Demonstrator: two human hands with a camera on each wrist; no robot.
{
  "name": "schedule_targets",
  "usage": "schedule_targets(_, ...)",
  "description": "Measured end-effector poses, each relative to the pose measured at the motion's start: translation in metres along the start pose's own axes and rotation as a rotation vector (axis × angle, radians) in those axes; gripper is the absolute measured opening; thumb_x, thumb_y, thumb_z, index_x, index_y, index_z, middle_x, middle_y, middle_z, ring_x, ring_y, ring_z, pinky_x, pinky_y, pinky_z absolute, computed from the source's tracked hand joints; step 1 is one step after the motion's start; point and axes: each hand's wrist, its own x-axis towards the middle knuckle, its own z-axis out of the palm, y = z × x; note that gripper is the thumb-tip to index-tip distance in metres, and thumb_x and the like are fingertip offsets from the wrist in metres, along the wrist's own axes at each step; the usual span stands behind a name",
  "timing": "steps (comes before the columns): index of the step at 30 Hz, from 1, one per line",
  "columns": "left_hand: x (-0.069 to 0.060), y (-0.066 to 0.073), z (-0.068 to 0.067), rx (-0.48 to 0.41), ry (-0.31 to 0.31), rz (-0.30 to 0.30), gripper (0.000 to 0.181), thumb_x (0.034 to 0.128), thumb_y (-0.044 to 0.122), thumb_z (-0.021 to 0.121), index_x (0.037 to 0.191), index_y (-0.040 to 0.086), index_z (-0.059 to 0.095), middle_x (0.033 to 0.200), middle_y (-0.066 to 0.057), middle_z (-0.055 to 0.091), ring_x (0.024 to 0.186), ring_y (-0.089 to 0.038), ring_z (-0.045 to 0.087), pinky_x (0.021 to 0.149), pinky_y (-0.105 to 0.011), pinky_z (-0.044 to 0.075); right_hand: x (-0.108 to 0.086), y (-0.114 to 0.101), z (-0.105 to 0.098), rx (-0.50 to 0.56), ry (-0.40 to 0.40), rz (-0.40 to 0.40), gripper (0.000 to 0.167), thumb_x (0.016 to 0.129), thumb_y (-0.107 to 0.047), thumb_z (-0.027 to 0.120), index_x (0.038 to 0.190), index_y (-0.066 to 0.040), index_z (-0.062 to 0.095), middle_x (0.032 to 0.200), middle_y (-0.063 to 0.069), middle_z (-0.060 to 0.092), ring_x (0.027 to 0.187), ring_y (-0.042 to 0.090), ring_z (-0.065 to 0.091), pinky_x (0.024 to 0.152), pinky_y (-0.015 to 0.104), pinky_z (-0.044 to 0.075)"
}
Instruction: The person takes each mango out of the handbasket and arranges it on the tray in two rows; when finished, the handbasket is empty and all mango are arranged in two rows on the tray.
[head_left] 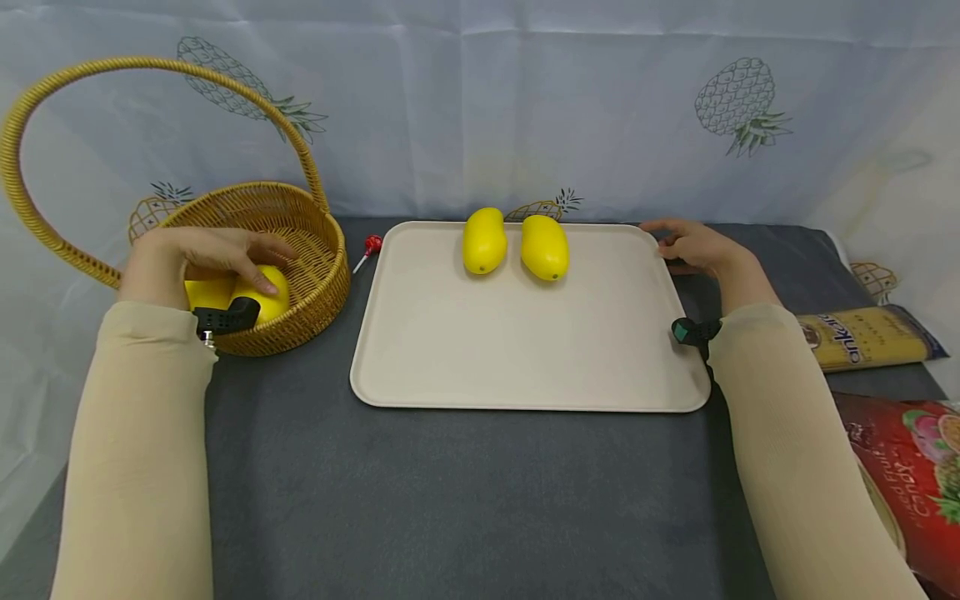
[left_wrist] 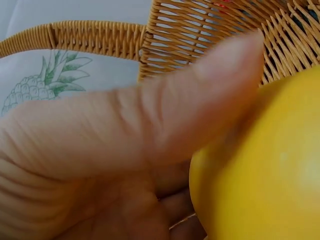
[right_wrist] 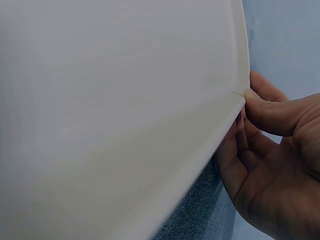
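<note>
My left hand (head_left: 201, 250) reaches into the wicker basket (head_left: 318, 302) and grips a yellow mango (head_left: 272, 302). In the left wrist view the thumb (left_wrist: 200, 95) lies against that mango's side, with the other fingers partly hidden behind it. Another yellow mango (head_left: 210, 294) is beside it in the basket, partly covered by the hand. My right hand (head_left: 701, 247) pinches the far right corner of the beige tray (head_left: 525, 350), thumb (right_wrist: 265, 112) on the rim and fingers underneath. Two yellow mangoes (head_left: 484, 242) (head_left: 545, 248) lie near the tray's back edge.
A red lollipop (head_left: 372, 244) lies between basket and tray. The basket's tall handle (head_left: 150, 63) arches above the left arm. To the right are a yellow packet (head_left: 873, 335) and a red candy bag (head_left: 918, 483). A pineapple-print curtain (head_left: 420, 108) hangs behind.
</note>
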Motion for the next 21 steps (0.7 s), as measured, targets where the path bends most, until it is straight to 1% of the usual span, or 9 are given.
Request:
schedule_targets(3,0.0006,-0.0019,0.0001,0.023,0.015,0.005,0.081,0.0967,0.025,0.062,0.156,-0.004,0.015,0.159,-0.032,0.021,0.147,-0.048,0.02,0.116,-0.058,0.031,-0.0006,-0.0005,-0.0002,-0.005,-0.004,-0.002,0.059,0.107,-0.017,0.041,0.16,-0.016,0.016,0.131,0.019,0.036,0.121,0.032,0.042,0.113,0.059,0.038)
schedule_targets(7,-0.0004,-0.0028,0.0008,0.022,0.037,-0.007,0.078,0.0983,0.026,0.06,0.154,-0.007,0.017,0.158,-0.033,0.019,0.145,-0.05,0.019,0.116,-0.062,0.03,-0.0012,-0.0012,-0.0002,-0.004,-0.004,-0.001,0.059,0.107,-0.017,0.041,0.16,-0.016,0.016,0.134,0.021,0.035,0.122,0.033,0.041,0.113,0.06,0.037)
schedule_targets(10,-0.0023,-0.0024,0.002,0.012,0.046,-0.049,0.081,0.0985,0.031,0.06,0.153,-0.01,0.016,0.158,-0.035,0.017,0.144,-0.053,0.02,0.116,-0.064,0.03,-0.0015,-0.0018,0.0001,-0.003,-0.002,0.001,0.059,0.106,-0.017,0.041,0.16,-0.016,0.016,0.135,0.022,0.034,0.125,0.035,0.04,0.114,0.06,0.037)
schedule_targets(13,-0.0037,-0.0011,0.0031,0.041,0.07,-0.098,0.087,0.0973,0.039,0.06,0.151,-0.015,0.018,0.155,-0.039,0.019,0.142,-0.056,0.024,0.114,-0.065,0.032,-0.0019,-0.0022,0.0006,-0.001,-0.001,0.004,0.059,0.107,-0.016,0.041,0.16,-0.016,0.016,0.137,0.024,0.032,0.127,0.037,0.039,0.114,0.06,0.037)
schedule_targets(14,-0.004,-0.0009,0.0033,0.052,0.076,-0.114,0.088,0.0968,0.041,0.06,0.15,-0.016,0.02,0.154,-0.04,0.021,0.14,-0.056,0.027,0.113,-0.065,0.034,-0.0019,-0.0023,0.0008,0.0,-0.001,0.005,0.059,0.107,-0.016,0.041,0.16,-0.017,0.016,0.138,0.024,0.032,0.128,0.037,0.039,0.114,0.06,0.037)
schedule_targets(16,-0.0042,-0.0001,0.0036,0.075,0.084,-0.128,0.09,0.0963,0.045,0.059,0.147,-0.02,0.022,0.151,-0.042,0.025,0.138,-0.056,0.031,0.111,-0.064,0.037,-0.0018,-0.0022,0.001,0.001,-0.001,0.007,0.059,0.107,-0.016,0.04,0.16,-0.017,0.015,0.14,0.025,0.031,0.13,0.038,0.038,0.114,0.06,0.036)
schedule_targets(17,-0.0043,0.0002,0.0036,0.09,0.091,-0.131,0.089,0.096,0.046,0.059,0.146,-0.02,0.026,0.15,-0.041,0.029,0.136,-0.055,0.035,0.109,-0.063,0.04,-0.0018,-0.0022,0.001,0.002,-0.001,0.008,0.059,0.107,-0.016,0.04,0.16,-0.017,0.015,0.141,0.025,0.03,0.13,0.038,0.038,0.114,0.06,0.036)
schedule_targets(19,-0.0039,0.0004,0.0035,0.1,0.088,-0.134,0.087,0.096,0.046,0.059,0.144,-0.02,0.031,0.146,-0.039,0.038,0.13,-0.048,0.046,0.106,-0.056,0.046,-0.0018,-0.0019,0.001,0.0,0.0,0.008,0.059,0.107,-0.017,0.04,0.16,-0.017,0.015,0.141,0.025,0.03,0.13,0.038,0.038,0.114,0.06,0.036)
schedule_targets(21,-0.0036,0.001,0.0034,0.101,0.079,-0.134,0.085,0.0963,0.046,0.059,0.144,-0.019,0.032,0.144,-0.037,0.042,0.126,-0.042,0.051,0.103,-0.051,0.048,-0.0018,-0.0017,0.001,0.001,-0.001,0.007,0.059,0.107,-0.017,0.041,0.16,-0.017,0.015,0.141,0.025,0.03,0.129,0.038,0.038,0.114,0.06,0.037)
